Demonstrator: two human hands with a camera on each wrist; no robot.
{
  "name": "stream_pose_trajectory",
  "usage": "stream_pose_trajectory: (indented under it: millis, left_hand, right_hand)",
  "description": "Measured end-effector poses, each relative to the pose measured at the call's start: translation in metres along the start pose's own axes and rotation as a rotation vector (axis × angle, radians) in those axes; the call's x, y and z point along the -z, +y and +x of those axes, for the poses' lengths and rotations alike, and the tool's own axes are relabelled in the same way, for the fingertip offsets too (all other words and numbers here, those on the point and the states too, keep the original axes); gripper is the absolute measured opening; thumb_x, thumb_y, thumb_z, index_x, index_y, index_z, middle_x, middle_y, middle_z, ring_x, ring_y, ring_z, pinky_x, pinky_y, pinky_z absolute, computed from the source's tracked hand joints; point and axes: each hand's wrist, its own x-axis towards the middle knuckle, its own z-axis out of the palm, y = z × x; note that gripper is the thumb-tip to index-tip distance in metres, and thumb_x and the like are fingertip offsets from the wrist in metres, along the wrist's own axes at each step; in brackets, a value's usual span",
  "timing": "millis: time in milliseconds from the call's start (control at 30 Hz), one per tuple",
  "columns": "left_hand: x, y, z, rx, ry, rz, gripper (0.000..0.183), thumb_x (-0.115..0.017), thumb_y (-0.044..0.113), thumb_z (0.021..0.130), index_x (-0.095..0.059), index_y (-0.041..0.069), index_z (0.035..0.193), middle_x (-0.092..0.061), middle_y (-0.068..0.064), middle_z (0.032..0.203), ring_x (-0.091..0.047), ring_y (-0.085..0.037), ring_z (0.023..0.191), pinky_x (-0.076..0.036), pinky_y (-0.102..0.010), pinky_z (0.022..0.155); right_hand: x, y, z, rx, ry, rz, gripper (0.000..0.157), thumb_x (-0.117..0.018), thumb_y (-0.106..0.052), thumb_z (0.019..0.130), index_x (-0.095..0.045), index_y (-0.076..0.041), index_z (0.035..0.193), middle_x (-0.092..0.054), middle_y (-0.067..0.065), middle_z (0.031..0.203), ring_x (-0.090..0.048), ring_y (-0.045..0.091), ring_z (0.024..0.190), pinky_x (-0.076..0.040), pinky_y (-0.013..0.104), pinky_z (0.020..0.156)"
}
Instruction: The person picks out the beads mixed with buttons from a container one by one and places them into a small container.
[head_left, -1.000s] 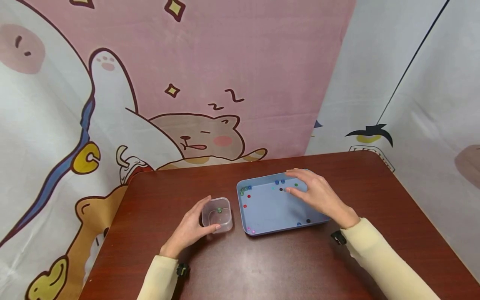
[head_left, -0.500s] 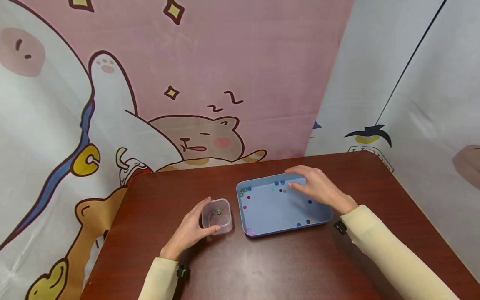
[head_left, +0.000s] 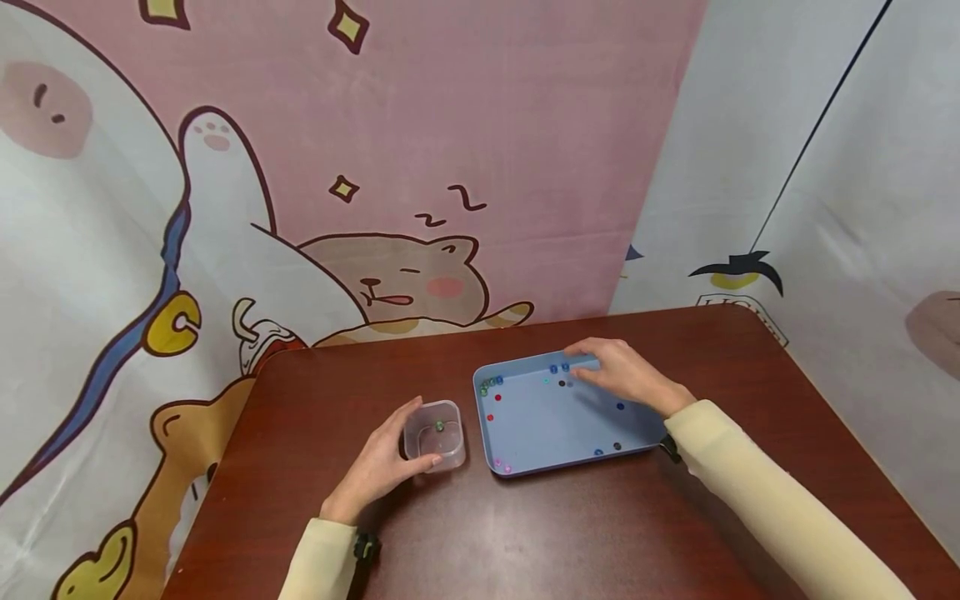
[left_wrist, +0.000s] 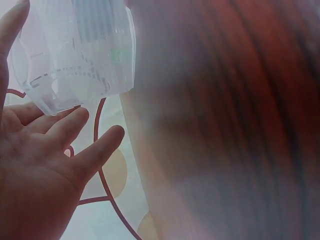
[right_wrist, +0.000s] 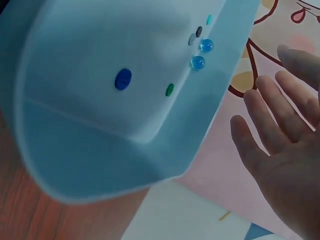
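We grip a clear, square plastic container with the fingers of our left hand; it stands on the reddish-brown wooden worktop — a green ball inside. Our right hand hovers over the light-blue rectangular tray, its fingers parted, near two translucent blue balls.

Two Z signs on pink backdrop, cut-off lettering on white backdrop, unreadable

Soft light, with pale glare on the desk. Left wrist view hazy, partly blurred; right wrist view dimmer, the tray soft-edged up close.
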Motion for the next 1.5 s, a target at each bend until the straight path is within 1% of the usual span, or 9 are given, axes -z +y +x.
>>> stream_pose_trajectory:
  millis: [200, 367, 600, 767, 867, 1033, 1200, 1500]
  left_hand:
    - [-0.001, 0.001, 0.0, 0.0, -0.008, 0.005, 0.103, -0.088, 0.049, 0.08, -0.037, 0.01, 0.161, -0.04, -0.011, 0.162, -0.043, -0.031, 0.145, -0.038, -0.055, 0.115]
    - [0.0, 0.002, 0.0, 0.006, -0.011, -0.001, 0.103, -0.089, 0.048, 0.08, -0.037, 0.01, 0.161, -0.04, -0.012, 0.163, -0.043, -0.031, 0.146, -0.038, -0.055, 0.115]
    - [-0.001, 0.001, 0.0, 0.01, -0.007, 0.0, 0.103, -0.089, 0.047, 0.08, -0.037, 0.009, 0.161, -0.04, -0.011, 0.162, -0.044, -0.031, 0.145, -0.038, -0.056, 0.115]
    - [0.0, 0.002, -0.001, 0.018, -0.005, -0.015, 0.103, -0.089, 0.047, 0.08, -0.037, 0.01, 0.161, -0.04, -0.011, 0.162, -0.044, -0.031, 0.145, -0.038, -0.056, 0.115]
    - [0.0, 0.002, 0.0, 0.015, -0.005, -0.016, 0.103, -0.089, 0.048, 0.08, -0.037, 0.01, 0.161, -0.04, -0.011, 0.162, -0.044, -0.031, 0.145, -0.039, -0.056, 0.115]
    - [-0.001, 0.001, 0.0, 0.008, 0.0, -0.015, 0.103, -0.089, 0.049, 0.08, -0.038, 0.01, 0.16, -0.041, -0.011, 0.162, -0.045, -0.03, 0.144, -0.039, -0.056, 0.114]
    - [-0.001, 0.001, 0.001, 0.011, 0.0, -0.017, 0.104, -0.089, 0.05, 0.079, -0.038, 0.01, 0.16, -0.041, -0.01, 0.161, -0.045, -0.03, 0.143, -0.039, -0.055, 0.114]
    - [0.0, 0.0, 0.0, 0.014, -0.004, -0.019, 0.103, -0.088, 0.052, 0.079, -0.038, 0.011, 0.16, -0.041, -0.009, 0.161, -0.045, -0.029, 0.144, -0.039, -0.055, 0.114]
  right_hand:
    - [-0.006, 0.002, 0.003, -0.03, -0.029, 0.013, 0.04, -0.074, -0.013, 0.097, -0.067, -0.003, 0.134, -0.067, 0.015, 0.133, -0.061, 0.035, 0.126, -0.05, 0.055, 0.103]
    - [-0.008, 0.001, 0.008, -0.025, -0.032, 0.0, 0.039, -0.074, -0.013, 0.096, -0.068, -0.003, 0.133, -0.068, 0.015, 0.132, -0.062, 0.033, 0.124, -0.051, 0.054, 0.102]
    - [-0.004, -0.001, 0.016, -0.028, -0.061, -0.028, 0.038, -0.075, -0.014, 0.096, -0.069, -0.004, 0.132, -0.068, 0.014, 0.132, -0.062, 0.033, 0.125, -0.05, 0.053, 0.104]
    - [-0.002, 0.0, 0.02, -0.01, -0.067, -0.03, 0.036, -0.074, -0.015, 0.097, -0.069, -0.004, 0.131, -0.069, 0.013, 0.13, -0.062, 0.033, 0.123, -0.05, 0.054, 0.103]
    - [-0.002, 0.001, 0.022, -0.019, -0.083, -0.026, 0.036, -0.074, -0.014, 0.097, -0.07, -0.003, 0.13, -0.069, 0.014, 0.129, -0.063, 0.033, 0.122, -0.051, 0.053, 0.102]
    - [-0.005, 0.007, 0.026, -0.019, -0.124, -0.024, 0.034, -0.073, -0.014, 0.097, -0.071, -0.001, 0.128, -0.07, 0.014, 0.128, -0.065, 0.033, 0.12, -0.053, 0.051, 0.101]
    - [-0.007, 0.015, 0.03, -0.014, -0.163, -0.029, 0.031, -0.072, -0.013, 0.098, -0.072, -0.001, 0.127, -0.072, 0.013, 0.126, -0.065, 0.033, 0.12, -0.053, 0.051, 0.099]
    - [-0.012, 0.026, 0.034, -0.028, -0.191, -0.002, 0.032, -0.074, -0.012, 0.097, -0.072, -0.002, 0.127, -0.072, 0.012, 0.126, -0.066, 0.031, 0.12, -0.054, 0.05, 0.1]
